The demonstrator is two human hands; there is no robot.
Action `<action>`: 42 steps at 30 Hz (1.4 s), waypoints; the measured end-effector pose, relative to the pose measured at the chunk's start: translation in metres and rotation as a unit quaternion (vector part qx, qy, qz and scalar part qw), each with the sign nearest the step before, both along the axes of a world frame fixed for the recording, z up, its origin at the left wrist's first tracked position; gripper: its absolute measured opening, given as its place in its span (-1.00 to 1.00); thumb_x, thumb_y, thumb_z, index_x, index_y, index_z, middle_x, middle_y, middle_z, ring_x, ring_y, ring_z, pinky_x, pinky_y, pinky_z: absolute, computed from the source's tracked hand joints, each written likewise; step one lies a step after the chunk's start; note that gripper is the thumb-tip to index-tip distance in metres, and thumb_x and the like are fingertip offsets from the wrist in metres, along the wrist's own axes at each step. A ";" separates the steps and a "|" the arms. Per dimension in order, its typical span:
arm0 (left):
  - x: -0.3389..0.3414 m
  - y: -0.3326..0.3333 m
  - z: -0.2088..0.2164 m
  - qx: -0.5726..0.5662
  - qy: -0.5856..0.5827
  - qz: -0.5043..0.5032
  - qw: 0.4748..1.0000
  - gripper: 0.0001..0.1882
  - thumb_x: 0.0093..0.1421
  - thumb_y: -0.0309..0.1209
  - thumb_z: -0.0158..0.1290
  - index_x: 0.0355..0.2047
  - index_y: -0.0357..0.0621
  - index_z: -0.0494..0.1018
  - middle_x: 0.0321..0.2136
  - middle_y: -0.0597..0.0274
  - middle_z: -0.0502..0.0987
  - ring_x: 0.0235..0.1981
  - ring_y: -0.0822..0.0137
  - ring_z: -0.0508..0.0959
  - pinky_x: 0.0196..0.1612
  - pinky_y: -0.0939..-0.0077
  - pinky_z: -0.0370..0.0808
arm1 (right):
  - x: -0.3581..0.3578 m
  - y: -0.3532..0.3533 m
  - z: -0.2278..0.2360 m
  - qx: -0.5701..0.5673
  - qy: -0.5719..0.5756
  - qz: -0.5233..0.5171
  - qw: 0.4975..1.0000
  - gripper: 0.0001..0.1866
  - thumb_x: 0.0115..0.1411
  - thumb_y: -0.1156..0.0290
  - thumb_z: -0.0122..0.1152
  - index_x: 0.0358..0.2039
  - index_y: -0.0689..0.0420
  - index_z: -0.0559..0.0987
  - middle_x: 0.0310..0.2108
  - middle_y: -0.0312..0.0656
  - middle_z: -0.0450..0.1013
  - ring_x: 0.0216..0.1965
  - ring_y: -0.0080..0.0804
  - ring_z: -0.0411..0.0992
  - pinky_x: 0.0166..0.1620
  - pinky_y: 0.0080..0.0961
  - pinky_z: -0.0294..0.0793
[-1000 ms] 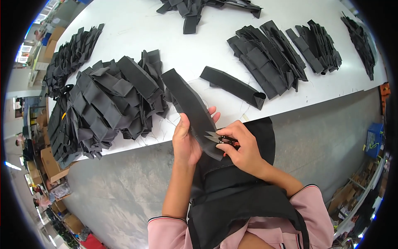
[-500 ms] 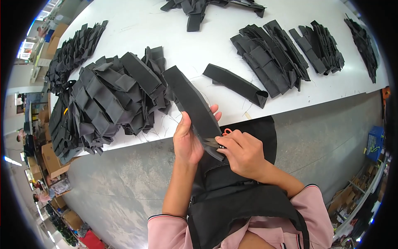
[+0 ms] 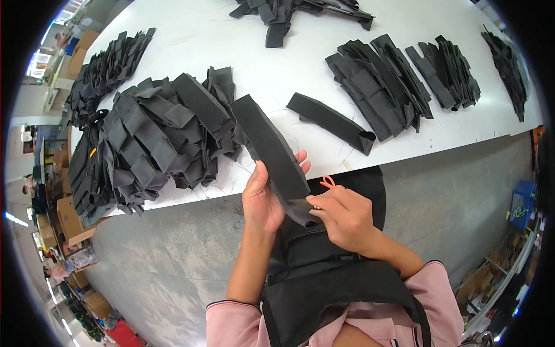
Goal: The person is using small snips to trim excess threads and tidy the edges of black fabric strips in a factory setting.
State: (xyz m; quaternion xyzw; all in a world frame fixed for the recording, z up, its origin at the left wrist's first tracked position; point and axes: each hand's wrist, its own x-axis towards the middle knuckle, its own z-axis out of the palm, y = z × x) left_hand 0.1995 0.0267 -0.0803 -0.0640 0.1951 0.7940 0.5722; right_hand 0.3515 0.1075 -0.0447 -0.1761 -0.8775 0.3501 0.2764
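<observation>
A folded black fabric strip (image 3: 270, 147) slants over the table's near edge, its lower end toward me. My left hand (image 3: 265, 199) is closed around its lower half, thumb on the near side and fingertips showing past the far edge. My right hand (image 3: 347, 217) grips small thread snips (image 3: 300, 201), mostly hidden in the fist. An orange cord loop (image 3: 328, 181) sticks up from that hand. The snips' blurred blades lie against the strip's lower end. Just beyond, another folded black strip (image 3: 332, 122) rests alone on the white table (image 3: 263, 69).
A large heap of black fabric pieces (image 3: 156, 133) covers the table's left side. More bundles stand at the right, including one stack (image 3: 378, 87), and another pile (image 3: 277, 17) lies at the far edge. A blue crate (image 3: 523, 202) sits on the floor at right.
My right hand has shifted slightly right and down with the snips, and the orange loop now stands out more. The strip's lower end has curled open a little. The left hand keeps its hold.
</observation>
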 end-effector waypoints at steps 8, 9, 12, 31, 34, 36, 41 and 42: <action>0.001 -0.004 0.001 -0.009 0.066 -0.015 0.998 -0.55 0.33 -0.23 -0.22 0.09 -0.33 0.21 0.03 -0.18 0.34 0.03 0.04 0.41 0.08 0.17 0.38 | -0.016 0.018 0.001 -0.096 0.008 -0.029 0.995 -0.74 -0.08 0.56 0.29 -0.31 0.14 0.53 -0.41 -0.23 0.33 -0.52 -0.35 0.41 -0.47 -0.48 0.38; 0.001 -0.005 0.001 -0.013 0.075 -0.015 0.997 -0.56 0.33 -0.24 -0.21 0.07 -0.33 0.22 0.01 -0.12 0.37 0.02 0.10 0.42 0.08 0.22 0.37 | -0.017 0.018 0.000 -0.114 -0.002 -0.014 0.993 -0.74 -0.08 0.56 0.29 -0.30 0.13 0.53 -0.42 -0.24 0.32 -0.52 -0.35 0.41 -0.47 -0.48 0.38; 0.001 -0.006 0.000 -0.022 0.079 -0.004 0.997 -0.59 0.33 -0.27 -0.19 0.05 -0.31 0.25 -0.01 -0.01 0.40 0.00 0.19 0.43 0.09 0.28 0.35 | -0.020 0.022 0.003 -0.154 -0.026 0.008 0.988 -0.74 -0.08 0.56 0.30 -0.30 0.12 0.53 -0.43 -0.25 0.30 -0.52 -0.37 0.41 -0.47 -0.49 0.38; 0.008 -0.009 -0.004 -0.010 0.016 0.014 1.000 -0.57 0.32 -0.32 -0.21 0.12 -0.32 0.20 0.07 -0.04 0.34 0.07 0.09 0.38 0.15 0.20 0.30 | -0.023 0.014 -0.005 0.045 0.041 -0.034 0.998 -0.66 -0.21 0.57 0.37 -0.32 0.11 0.60 -0.54 -0.25 0.38 -0.56 -0.36 0.38 -0.48 -0.49 0.37; 0.009 -0.009 -0.001 -0.039 0.015 0.021 0.999 -0.57 0.31 -0.34 -0.18 0.11 -0.33 0.20 0.06 -0.05 0.34 0.06 0.10 0.38 0.15 0.19 0.31 | -0.018 0.011 0.001 0.060 0.012 -0.027 0.998 -0.65 -0.21 0.58 0.37 -0.31 0.12 0.59 -0.54 -0.24 0.37 -0.57 -0.34 0.37 -0.46 -0.50 0.38; 0.009 -0.010 0.002 -0.046 0.030 0.024 0.998 -0.57 0.31 -0.34 -0.17 0.11 -0.33 0.20 0.06 -0.06 0.33 0.05 0.10 0.39 0.14 0.19 0.33 | -0.010 0.010 -0.005 0.035 0.028 -0.023 0.999 -0.66 -0.20 0.59 0.36 -0.31 0.14 0.59 -0.53 -0.23 0.36 -0.57 -0.36 0.36 -0.45 -0.51 0.38; 0.005 -0.014 0.003 -0.067 0.072 0.021 0.995 -0.57 0.31 -0.32 -0.16 0.11 -0.34 0.19 0.05 -0.06 0.34 0.02 0.13 0.41 0.08 0.21 0.40 | 0.010 0.010 -0.016 -0.135 0.026 -0.092 0.986 -0.69 -0.14 0.65 0.32 -0.30 0.18 0.57 -0.44 -0.23 0.33 -0.53 -0.48 0.33 -0.43 -0.60 0.35; 0.005 -0.014 0.004 -0.073 0.072 0.019 0.995 -0.57 0.31 -0.31 -0.16 0.10 -0.34 0.20 0.04 -0.06 0.35 0.01 0.13 0.42 0.06 0.21 0.42 | 0.010 0.012 -0.016 -0.186 0.021 -0.098 0.977 -0.69 -0.13 0.66 0.31 -0.29 0.19 0.57 -0.41 -0.25 0.32 -0.49 -0.54 0.32 -0.43 -0.63 0.34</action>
